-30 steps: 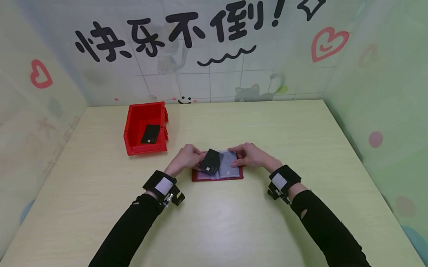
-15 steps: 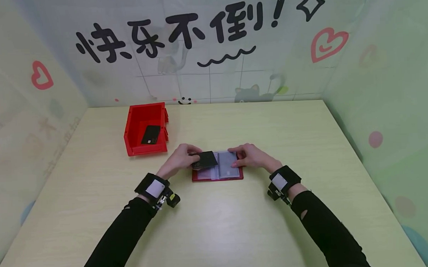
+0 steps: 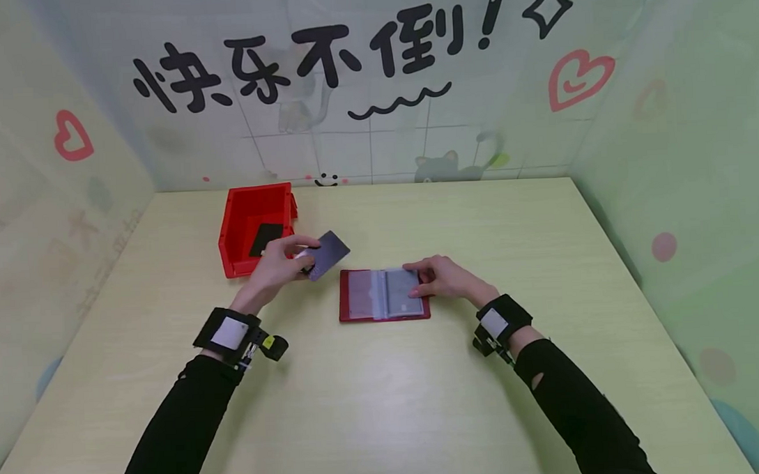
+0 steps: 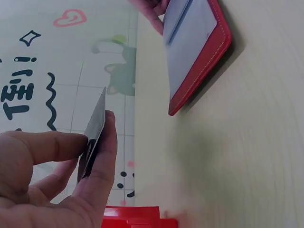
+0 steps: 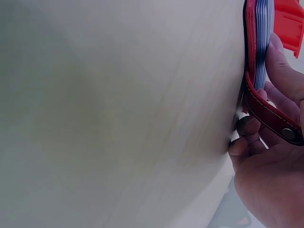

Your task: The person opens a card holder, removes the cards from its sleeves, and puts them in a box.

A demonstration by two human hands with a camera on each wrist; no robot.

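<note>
The left hand (image 3: 279,265) pinches a thin, stiff, likely slippery card (image 3: 327,253) by its edge above the tabletop (image 3: 385,390) beside the red bin (image 3: 253,227) — best held there — while the right hand (image 3: 446,278) presses flat on the open card holder (image 3: 384,304).

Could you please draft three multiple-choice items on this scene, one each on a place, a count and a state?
1. Where does the red bin stand?
A. on the table's far left
B. on the table's far right
C. beside the right wrist

2. How many dark cards show?
A. one
B. two
C. four

3. How does the red card holder lie?
A. closed
B. on its edge
C. open and flat

Answers:
1 A: the head view shows it left of both hands.
2 B: one card is pinched in the left hand, another card lies in the bin.
3 C: its clear sleeves face up under the right hand.
</note>
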